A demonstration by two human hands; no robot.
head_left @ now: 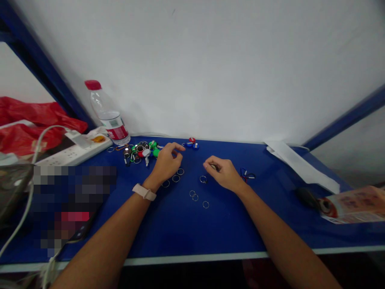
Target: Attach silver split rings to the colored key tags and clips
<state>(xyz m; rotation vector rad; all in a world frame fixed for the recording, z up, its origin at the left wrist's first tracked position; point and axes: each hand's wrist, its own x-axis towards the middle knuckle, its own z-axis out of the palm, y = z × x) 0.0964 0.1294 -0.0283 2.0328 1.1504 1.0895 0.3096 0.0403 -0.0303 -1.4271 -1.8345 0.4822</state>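
Seven loose key rings lie by both hands; bottle label unreadable.

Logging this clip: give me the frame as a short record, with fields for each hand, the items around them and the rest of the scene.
Left hand: holds nothing visible, nearest a cluster of keychain fobs; pale wristband on the wrist
Right hand: fingers curled on a small object, unclear what
Around hands: loose metal key rings on a blue tabletop
Rest: water bottle, power strip, red plastic bag
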